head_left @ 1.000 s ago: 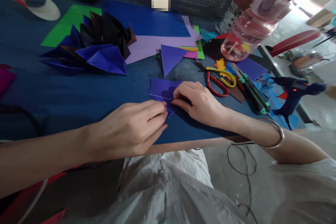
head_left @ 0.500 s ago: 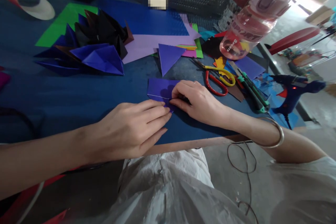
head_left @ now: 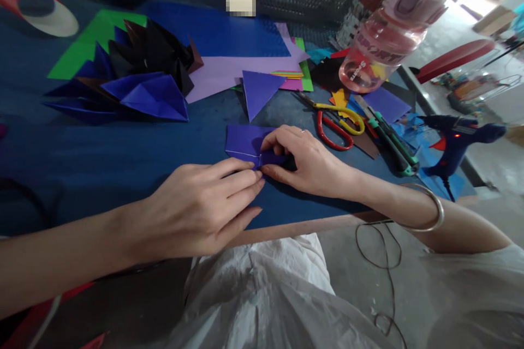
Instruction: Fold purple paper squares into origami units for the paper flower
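Note:
A small folded sheet of purple paper (head_left: 244,139) lies on the blue tabletop, with a pale crease line across it. My left hand (head_left: 208,196) rests over its lower edge, fingers stretched out and the fingertips pressing on the fold. From the right, my right hand (head_left: 307,161) has curled fingers on the paper, with thumb and forefinger at the fold beside my left fingertips. These hands hide the paper's lower and right parts. Just behind it lies a purple paper triangle (head_left: 260,92).
Scissors (head_left: 335,130), utility knives (head_left: 391,139) and a glue gun (head_left: 454,142) lie to the right, below a pink bottle (head_left: 379,43). Folded blue and black paper shapes (head_left: 151,87) stand at left. Coloured sheets (head_left: 225,27) lie behind. The table edge (head_left: 303,223) runs before me.
My right thumb has shifted slightly left and down along the fold, opening a wider gap from the forefinger. My left hand stays on the paper. The whole view has shifted a little.

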`<state>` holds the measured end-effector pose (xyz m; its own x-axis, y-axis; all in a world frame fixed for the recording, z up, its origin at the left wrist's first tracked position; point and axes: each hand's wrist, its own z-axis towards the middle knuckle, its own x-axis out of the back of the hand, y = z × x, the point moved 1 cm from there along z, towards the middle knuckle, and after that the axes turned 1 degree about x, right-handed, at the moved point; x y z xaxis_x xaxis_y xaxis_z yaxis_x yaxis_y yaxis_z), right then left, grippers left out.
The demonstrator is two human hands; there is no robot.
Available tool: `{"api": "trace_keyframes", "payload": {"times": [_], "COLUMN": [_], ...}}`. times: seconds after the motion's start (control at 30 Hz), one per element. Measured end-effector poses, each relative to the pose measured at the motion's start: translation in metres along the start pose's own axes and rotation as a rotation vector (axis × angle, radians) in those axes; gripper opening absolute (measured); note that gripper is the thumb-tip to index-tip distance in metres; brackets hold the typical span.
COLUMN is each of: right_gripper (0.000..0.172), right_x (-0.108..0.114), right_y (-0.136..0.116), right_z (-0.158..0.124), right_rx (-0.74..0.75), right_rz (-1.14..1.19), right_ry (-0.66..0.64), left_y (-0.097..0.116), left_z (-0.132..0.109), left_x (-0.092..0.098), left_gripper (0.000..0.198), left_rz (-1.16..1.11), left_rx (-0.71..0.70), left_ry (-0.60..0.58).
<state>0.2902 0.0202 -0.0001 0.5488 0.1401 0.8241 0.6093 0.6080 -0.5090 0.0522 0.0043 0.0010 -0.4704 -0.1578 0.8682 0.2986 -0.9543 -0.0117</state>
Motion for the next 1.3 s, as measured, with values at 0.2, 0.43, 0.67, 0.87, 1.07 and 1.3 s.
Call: {"api": "trace_keyframes", "payload": {"times": [0.2,0.43,0.67,0.87,1.07,1.3], "right_gripper": [0.026,0.026,0.022,0.021,0.026,0.019], "right_x": [-0.001,0.004,0.006,0.007,0.008,0.005], "right_y": [0.000,0.006,0.012,0.013,0.022,0.006], "right_z": [-0.003,-0.002,-0.003,-0.003,-0.004,-0.004], "right_rx": [-0.019,-0.048,-0.021,-0.012,0.060,-0.060], "right_rz": [-0.086,-0.064,-0.009,0.009,-0.011,0.094], "right_ry": [0.002,-0.018,-0.031,-0.024,0.004,0.067], "left_y": [0.001,0.000,-0.001,-0.001,-0.002,-0.002], "left_z": [-0.001,-0.001,-0.008,-0.007,-0.007,-0.005], "left_x": [-0.003,-0.001,-0.005,-0.005,-0.004,-0.004], "left_gripper": [0.022,0.021,0.023,0.023,0.023,0.024], "left_rz": [-0.018,-0.063,-0.093,-0.101,-0.119,-0.123], "left_rx": [0.013,0.024,0.043,0.043,0.048,0.048], "left_ry": [0.005,-0.002,0.004,0.009,0.013,0.019]}}
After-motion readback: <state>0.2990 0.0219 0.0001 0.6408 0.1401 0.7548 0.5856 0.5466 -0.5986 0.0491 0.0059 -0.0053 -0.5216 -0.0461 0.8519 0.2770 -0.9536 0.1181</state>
